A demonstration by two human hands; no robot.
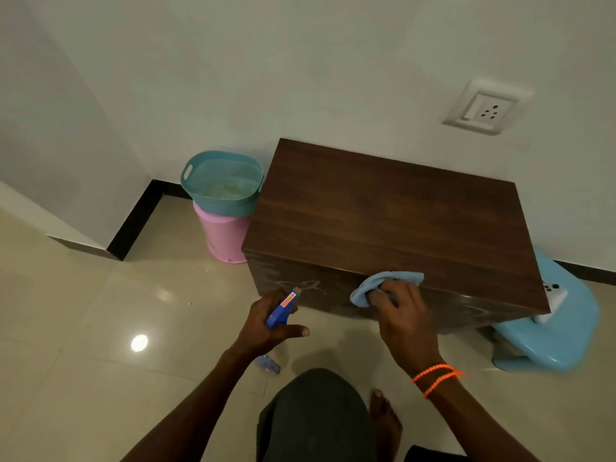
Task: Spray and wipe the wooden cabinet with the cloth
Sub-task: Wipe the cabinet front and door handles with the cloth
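A low dark-brown wooden cabinet stands against the white wall. My right hand presses a light-blue cloth against the cabinet's front face, just under the top edge. My left hand grips a blue spray bottle by its head, nozzle pointing at the front face near its left end. The bottle's clear body shows below my left wrist. Pale streaks mark the front face between the bottle and the cloth.
A teal perforated basket sits on a pink bin left of the cabinet. A light-blue plastic stool carrying a white phone stands at the right. A wall socket is above. My knee and bare foot rest on the glossy tiled floor.
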